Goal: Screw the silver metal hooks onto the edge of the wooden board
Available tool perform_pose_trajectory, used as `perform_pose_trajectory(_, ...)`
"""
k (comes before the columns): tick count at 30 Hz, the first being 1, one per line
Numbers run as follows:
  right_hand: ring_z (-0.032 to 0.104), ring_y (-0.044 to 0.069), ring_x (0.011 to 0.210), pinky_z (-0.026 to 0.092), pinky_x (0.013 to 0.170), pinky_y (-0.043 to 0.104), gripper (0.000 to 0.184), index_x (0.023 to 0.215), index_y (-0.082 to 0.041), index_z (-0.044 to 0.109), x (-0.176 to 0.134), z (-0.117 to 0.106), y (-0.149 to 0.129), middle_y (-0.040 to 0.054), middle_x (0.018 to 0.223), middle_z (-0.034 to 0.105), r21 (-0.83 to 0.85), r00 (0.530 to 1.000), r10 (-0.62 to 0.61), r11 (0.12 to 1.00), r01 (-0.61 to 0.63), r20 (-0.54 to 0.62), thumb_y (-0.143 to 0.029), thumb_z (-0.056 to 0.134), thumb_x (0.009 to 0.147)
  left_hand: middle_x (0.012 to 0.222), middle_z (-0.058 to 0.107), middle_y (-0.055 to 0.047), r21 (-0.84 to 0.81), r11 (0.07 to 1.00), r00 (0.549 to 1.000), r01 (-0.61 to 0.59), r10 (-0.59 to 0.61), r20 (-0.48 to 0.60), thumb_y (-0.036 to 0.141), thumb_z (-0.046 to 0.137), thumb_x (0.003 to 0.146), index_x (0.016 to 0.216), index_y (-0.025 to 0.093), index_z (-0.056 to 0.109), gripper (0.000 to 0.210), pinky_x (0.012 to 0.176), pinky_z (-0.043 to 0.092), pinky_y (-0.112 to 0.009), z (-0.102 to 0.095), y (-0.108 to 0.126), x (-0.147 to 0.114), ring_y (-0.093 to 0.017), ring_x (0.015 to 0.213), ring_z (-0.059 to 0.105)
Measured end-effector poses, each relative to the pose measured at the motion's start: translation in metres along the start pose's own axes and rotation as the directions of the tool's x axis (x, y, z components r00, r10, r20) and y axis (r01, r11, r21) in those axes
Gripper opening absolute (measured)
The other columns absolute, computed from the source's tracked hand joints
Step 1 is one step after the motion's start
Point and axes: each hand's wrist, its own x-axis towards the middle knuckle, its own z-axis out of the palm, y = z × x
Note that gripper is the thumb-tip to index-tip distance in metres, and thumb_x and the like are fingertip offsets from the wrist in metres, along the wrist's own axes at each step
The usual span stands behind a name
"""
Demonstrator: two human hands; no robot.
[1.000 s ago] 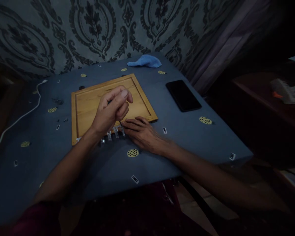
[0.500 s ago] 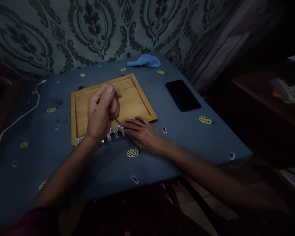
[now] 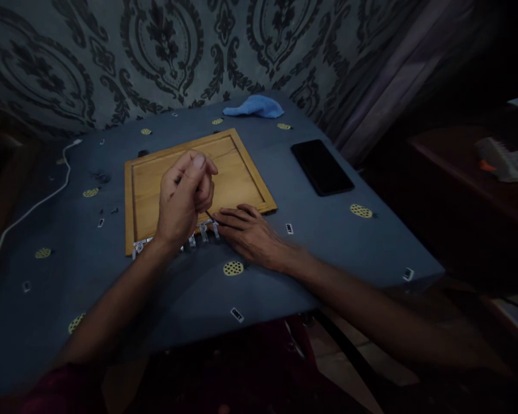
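My left hand point(image 3: 184, 192) is closed around a screwdriver point(image 3: 209, 215); only its thin dark shaft shows, the handle being hidden in the fist. The shaft slants down to the right end of a silvery metal hook rail point(image 3: 204, 231), which lies along the near edge of a framed wooden board point(image 3: 228, 167). Several hooks hang from the rail over that edge, and my left wrist covers part of it. Beside the shaft's tip, my right hand point(image 3: 254, 237) lies flat with fingers stretched out, its fingertips on the board's near edge and the rail's end.
A black phone point(image 3: 322, 167) lies right of the board, and a blue cloth point(image 3: 256, 107) at the back. Small dark screws point(image 3: 114, 211) lie on the left, near a white cable point(image 3: 34, 204). A patterned cloth point(image 3: 259, 302) covers the table.
My left fist has shifted slightly to the right and turned a little, the screwdriver's tip staying by the rail's right end. My right hand has stayed in place.
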Motion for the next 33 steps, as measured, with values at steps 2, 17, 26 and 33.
perform_pose_trajectory(2,0.056,0.027,0.138,0.041,0.113,0.052,0.032,0.129,-0.019,0.070,0.000,0.001,0.000,0.0097,0.140,0.069,0.001,1.000,0.000,1.000,0.000,-0.004,-0.016,0.053,0.102,0.044,0.027,0.012,-0.001,1.000,1.000,0.005,-0.005,0.018,0.050,0.077,0.082,0.075,0.020,0.058,0.037,0.038,0.014,-0.021,-0.001,0.000,0.000,-0.005,0.038,0.016)
perform_pose_trajectory(17,0.056,0.028,0.137,0.041,0.112,0.051,0.034,0.131,-0.017,0.068,0.001,-0.001,0.000,0.0106,0.143,0.068,-0.004,1.000,-0.020,1.000,0.020,0.008,-0.015,0.051,0.102,0.066,0.047,0.006,0.193,0.981,0.999,-0.033,0.030,0.016,0.050,0.070,0.091,0.096,0.022,0.056,0.032,0.052,0.041,-0.022,-0.003,-0.007,-0.002,-0.009,0.056,0.044)
perform_pose_trajectory(26,0.055,0.027,0.138,0.041,0.113,0.050,0.039,0.135,-0.018,0.066,0.000,0.000,0.001,0.0097,0.142,0.068,0.003,1.000,-0.010,1.000,0.010,0.008,-0.014,0.053,0.099,0.050,0.026,0.011,0.059,0.996,0.994,0.064,-0.069,0.082,0.045,0.066,0.089,0.087,0.022,0.057,0.025,0.041,0.013,-0.023,0.001,-0.003,0.009,-0.007,0.042,0.015)
perform_pose_trajectory(33,0.055,0.026,0.139,0.040,0.113,0.050,0.038,0.135,-0.019,0.066,0.000,-0.001,0.000,0.0087,0.142,0.068,0.004,1.000,-0.002,1.000,0.002,0.017,-0.014,0.054,0.099,0.051,0.034,0.009,0.106,0.993,0.996,0.043,-0.051,0.078,0.049,0.069,0.090,0.084,0.020,0.060,0.030,0.042,0.022,-0.024,-0.003,-0.004,0.009,-0.008,0.043,0.026)
